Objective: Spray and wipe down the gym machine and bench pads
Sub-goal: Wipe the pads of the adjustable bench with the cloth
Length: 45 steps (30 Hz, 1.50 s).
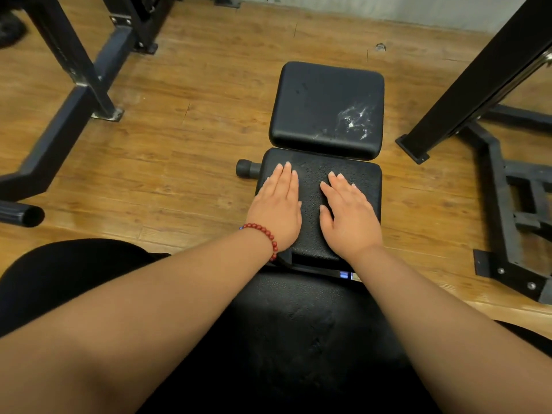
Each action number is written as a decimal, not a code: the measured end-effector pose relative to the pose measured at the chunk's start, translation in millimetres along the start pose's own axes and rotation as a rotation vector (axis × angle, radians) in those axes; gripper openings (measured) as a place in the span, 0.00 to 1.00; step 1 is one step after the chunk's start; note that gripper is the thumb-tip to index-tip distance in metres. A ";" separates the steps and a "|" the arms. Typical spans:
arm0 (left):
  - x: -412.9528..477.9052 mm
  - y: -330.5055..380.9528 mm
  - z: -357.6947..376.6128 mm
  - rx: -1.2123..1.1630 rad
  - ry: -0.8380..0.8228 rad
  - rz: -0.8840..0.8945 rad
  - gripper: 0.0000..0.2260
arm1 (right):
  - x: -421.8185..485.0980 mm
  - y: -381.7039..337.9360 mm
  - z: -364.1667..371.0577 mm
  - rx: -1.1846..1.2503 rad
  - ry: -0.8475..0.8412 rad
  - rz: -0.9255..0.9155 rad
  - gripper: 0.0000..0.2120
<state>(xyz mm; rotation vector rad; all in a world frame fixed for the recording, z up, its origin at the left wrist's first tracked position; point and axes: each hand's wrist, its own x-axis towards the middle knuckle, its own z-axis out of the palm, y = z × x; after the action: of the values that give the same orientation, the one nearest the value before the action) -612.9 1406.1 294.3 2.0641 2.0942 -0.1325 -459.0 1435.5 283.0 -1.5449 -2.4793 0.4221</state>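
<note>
Head view: both palms lie flat on the bench, and no bottle or cloth is in sight.

The left hand (pixel 277 207) and right hand (pixel 348 213) rest side by side with fingers straight, grasping nothing, on the middle pad (pixel 310 186), which sits between the near pad (pixel 298 339) and the far pad (pixel 322 106) on the wooden floor (pixel 179 115). By my judgement the wiping is barely under way or paused, with all three pads and the machine frame (pixel 478 85) left. The pads are black and grained. The far one carries whitish streaks (pixel 352 118), either spray or wear; I cannot tell which.
</note>
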 end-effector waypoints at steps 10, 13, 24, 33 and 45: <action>-13.7 -9.4 2.5 0.069 -0.019 0.195 0.27 | 0.1 1.0 1.1 0.012 0.001 0.009 0.22; 19.8 -15.6 -8.4 0.031 0.000 0.125 0.26 | 2.1 1.8 1.0 0.019 0.008 0.001 0.21; 26.4 -26.2 -8.0 -0.036 0.005 0.195 0.27 | 43.8 -6.7 -4.9 0.014 -0.025 0.014 0.24; 19.2 -11.5 0.9 -0.067 0.053 0.082 0.27 | 40.1 -3.6 7.4 0.049 0.091 0.005 0.21; 39.8 -27.4 -0.6 -0.543 0.161 -0.109 0.26 | 37.8 -4.9 7.1 -0.003 0.028 -0.049 0.25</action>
<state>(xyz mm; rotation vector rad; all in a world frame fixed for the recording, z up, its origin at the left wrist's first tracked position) -640.5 1444.5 284.8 1.6785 2.0326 0.5432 -481.9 1466.4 278.4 -1.4782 -2.4920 0.3860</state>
